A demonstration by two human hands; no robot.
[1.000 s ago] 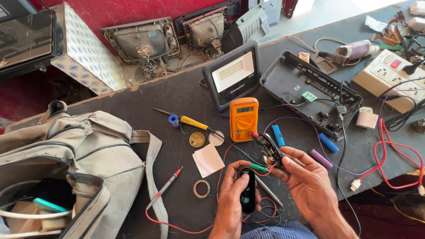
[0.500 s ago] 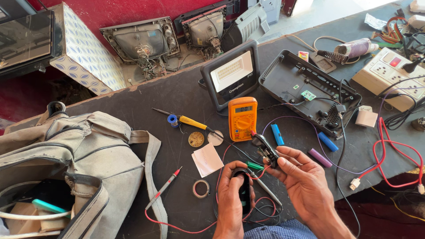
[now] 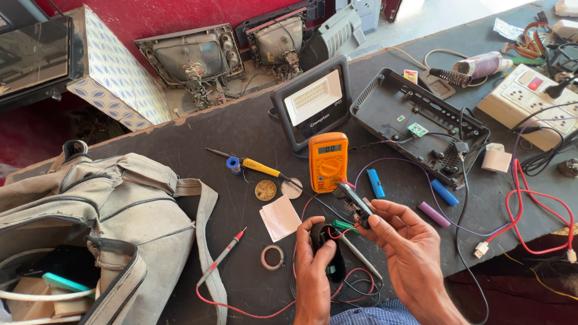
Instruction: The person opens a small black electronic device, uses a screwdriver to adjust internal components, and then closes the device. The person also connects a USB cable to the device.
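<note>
Both hands work low over the near edge of the dark counter [image 3: 241, 129]. The left hand [image 3: 313, 271] rises from below with its palm turned inward, fingers and thumb wrapped around a small black device [image 3: 333, 256] that stands nearly upright. The right hand [image 3: 409, 247] comes in from the lower right, wrist bent, its thumb and fingertips pinching one end of a small circuit board [image 3: 354, 203], which tilts up toward the orange multimeter [image 3: 328, 161]. Thin red and green wires run between board and device. Just left of the hands lie a tape roll [image 3: 273, 257] and a red probe [image 3: 221, 257]; blue and purple cells [image 3: 433, 213] lie to the right.
</note>
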